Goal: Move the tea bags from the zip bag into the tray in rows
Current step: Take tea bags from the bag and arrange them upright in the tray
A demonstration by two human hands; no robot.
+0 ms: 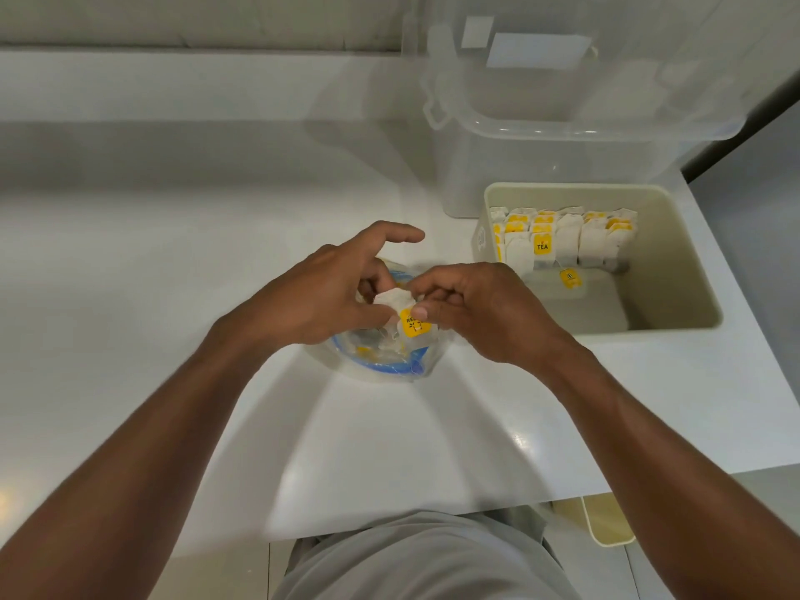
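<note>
Head view is showing both hands, left hand and right hand, pinching one white yellow-tagged paper tea bag between them, just above the clear blue-zipped plastic bag lying on the white bench, left of the beige tray.

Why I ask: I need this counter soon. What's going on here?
A person is moving tea bags. The left hand and the right hand together pinch one white paper tea bag with a yellow tag just above the clear plastic zip bag with a blue seal, which lies on the white counter and seems to hold more. To the right, the beige plastic tray already has upright tea bags lined up across its far end; its near part is bare.
</note>
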